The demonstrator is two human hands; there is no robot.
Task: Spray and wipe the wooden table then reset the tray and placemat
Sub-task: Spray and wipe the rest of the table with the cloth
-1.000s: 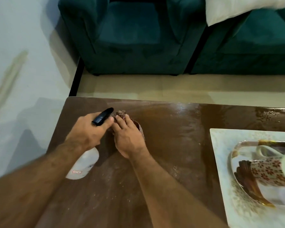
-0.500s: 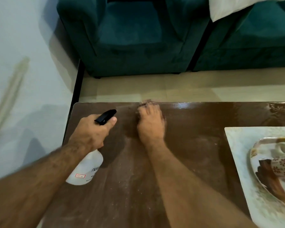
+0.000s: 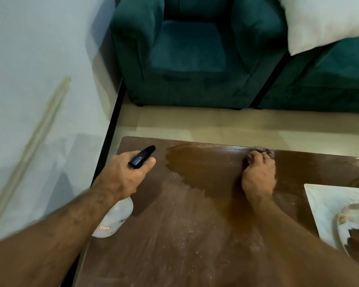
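Note:
My left hand (image 3: 125, 172) grips a clear spray bottle (image 3: 116, 218) with a black nozzle above the left end of the wooden table (image 3: 187, 235). At the table's far edge my right hand (image 3: 258, 176) presses a brownish cloth (image 3: 263, 152) onto the wood; only the cloth's tip shows past my fingers. A darker wet streak runs along the far edge between the two hands, and pale dusty specks cover the near part. On the right lies a pale patterned placemat (image 3: 323, 201) carrying a patterned tray (image 3: 344, 222), cut off by the frame.
A teal armchair (image 3: 193, 50) and a second teal seat (image 3: 323, 83) with a white cushion (image 3: 323, 19) stand across a strip of beige floor. A white wall (image 3: 39, 79) runs close along the table's left end.
My right hand has slid the cloth from beside the bottle to the far edge and then rightward, leaving a wet streak. The left hand kept hold of the bottle. The view shifted left.

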